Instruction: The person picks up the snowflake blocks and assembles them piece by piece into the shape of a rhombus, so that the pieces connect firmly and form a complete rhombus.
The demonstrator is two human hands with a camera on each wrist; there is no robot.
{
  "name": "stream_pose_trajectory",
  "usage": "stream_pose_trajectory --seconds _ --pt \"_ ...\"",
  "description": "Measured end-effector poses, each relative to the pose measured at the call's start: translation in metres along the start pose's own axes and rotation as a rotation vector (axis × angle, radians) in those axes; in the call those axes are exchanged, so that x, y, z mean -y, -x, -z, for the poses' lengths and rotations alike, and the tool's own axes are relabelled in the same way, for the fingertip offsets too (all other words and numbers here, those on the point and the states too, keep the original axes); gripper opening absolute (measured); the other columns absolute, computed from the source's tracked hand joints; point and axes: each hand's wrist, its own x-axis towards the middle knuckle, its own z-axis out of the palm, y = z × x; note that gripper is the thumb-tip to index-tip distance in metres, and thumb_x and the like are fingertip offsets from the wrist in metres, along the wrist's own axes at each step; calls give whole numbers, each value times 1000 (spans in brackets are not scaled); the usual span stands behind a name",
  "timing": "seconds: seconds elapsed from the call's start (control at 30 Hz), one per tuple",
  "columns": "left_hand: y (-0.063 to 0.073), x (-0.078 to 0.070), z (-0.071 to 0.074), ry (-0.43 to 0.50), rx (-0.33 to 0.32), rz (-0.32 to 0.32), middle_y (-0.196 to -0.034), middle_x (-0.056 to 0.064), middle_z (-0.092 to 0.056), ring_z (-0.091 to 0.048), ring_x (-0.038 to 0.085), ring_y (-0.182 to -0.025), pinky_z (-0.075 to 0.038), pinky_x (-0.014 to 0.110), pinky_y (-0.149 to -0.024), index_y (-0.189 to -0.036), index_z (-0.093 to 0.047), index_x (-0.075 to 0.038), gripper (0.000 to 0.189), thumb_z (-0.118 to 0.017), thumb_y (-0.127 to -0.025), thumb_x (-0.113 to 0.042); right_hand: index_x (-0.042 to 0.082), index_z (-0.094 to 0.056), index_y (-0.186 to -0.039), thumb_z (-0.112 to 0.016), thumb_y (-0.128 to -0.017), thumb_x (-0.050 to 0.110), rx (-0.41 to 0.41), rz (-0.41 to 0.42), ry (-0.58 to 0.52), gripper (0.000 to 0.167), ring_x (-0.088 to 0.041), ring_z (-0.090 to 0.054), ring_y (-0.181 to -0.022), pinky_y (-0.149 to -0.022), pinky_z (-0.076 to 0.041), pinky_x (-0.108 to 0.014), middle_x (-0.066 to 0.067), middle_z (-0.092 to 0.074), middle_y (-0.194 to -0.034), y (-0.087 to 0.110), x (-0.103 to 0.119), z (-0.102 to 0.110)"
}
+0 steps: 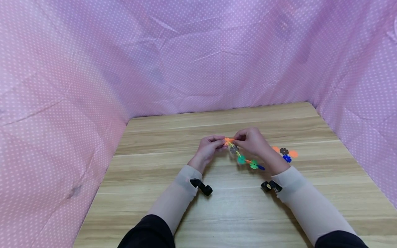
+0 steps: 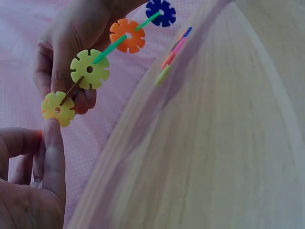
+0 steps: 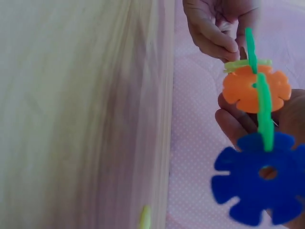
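Note:
A dangling chain of interlocking flower-shaped plastic discs hangs between both hands. Its upper end is an orange disc (image 1: 227, 141); below come a grey disc (image 1: 234, 149), green discs and a dark blue disc (image 1: 261, 167) at the low end. My left hand (image 1: 208, 148) pinches the upper end between thumb and fingers. From the other side, my right hand (image 1: 252, 141) pinches at the same orange end, its fingertips close to the left ones. A yellow disc (image 2: 58, 109) sits by the left fingertips in the left wrist view. The chain partly hides the right hand in the right wrist view.
Loose discs lie on the wooden table (image 1: 149, 193) beyond the right forearm: an orange disc (image 1: 293, 154), a dark brown disc (image 1: 283, 151), a blue disc (image 1: 287, 158) and another orange one. Pink dotted cloth (image 1: 198, 62) surrounds the table's back and sides.

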Motion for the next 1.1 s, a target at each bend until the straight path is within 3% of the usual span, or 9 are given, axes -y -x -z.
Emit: stream_pose_trajectory --seconds 0.23,0.33,0.43,0.6,0.73,0.9,0.97,1.1 --pt "0 0 -1 -1 3 -11 -98 13 -75 -74 16 -75 -62 36 -85 -116 -73 11 20 -70 -97 6 11 -82 -89 -79 -95 9 15 4 -14 8 -16 -70 -77 -68 -58 -32 1 -77 -85 -1 2 0" --pt "0 0 0 -2 0 -5 -98 12 -75 -74 16 -76 -62 38 -89 -116 -73 10 19 -70 -97 6 8 -81 -94 -80 -95 9 56 -3 -29 2 -18 -72 -80 -69 -59 -31 -1 -77 -87 -1 0 4" --pt "0 0 0 7 2 2 -98 11 -75 -74 15 -77 -59 42 -94 -116 -74 9 19 -69 -98 5 4 -79 -102 -80 -94 7 122 -25 -14 9 -20 -72 -86 -74 -60 -33 -4 -77 -93 -1 -5 14" --pt "-1 0 0 57 -4 28 -102 12 -75 -74 14 -81 -61 33 -88 -116 -74 6 18 -66 -99 6 1 -76 -111 -79 -92 2 214 -79 148 19 -25 -70 -95 -83 -60 -43 -8 -75 -102 3 -19 41" --pt "-2 0 1 77 -5 39 -103 12 -74 -74 14 -82 -62 28 -81 -116 -75 5 19 -66 -99 7 1 -77 -107 -78 -92 3 299 -114 268 15 -23 -68 -89 -81 -60 -43 -8 -74 -97 8 -30 58" --pt "-2 0 1 74 -1 40 -104 12 -74 -75 15 -83 -62 28 -82 -116 -74 5 19 -65 -100 7 3 -76 -99 -85 -83 3 392 -184 309 19 -20 -63 -80 -75 -56 -40 -4 -70 -90 13 -37 69" --pt "-2 0 1 74 -1 40 -104 12 -74 -74 15 -83 -62 28 -82 -116 -74 5 19 -65 -100 7 4 -75 -99 -89 -78 3 407 -207 323 25 -21 -61 -82 -77 -54 -40 -4 -68 -90 14 -40 69" --pt "-2 0 1 77 1 41 -104 12 -74 -74 14 -83 -62 27 -81 -115 -75 4 18 -65 -100 7 7 -74 -98 -91 -78 6 419 -231 331 27 -23 -60 -84 -79 -54 -42 -5 -67 -91 14 -43 67"
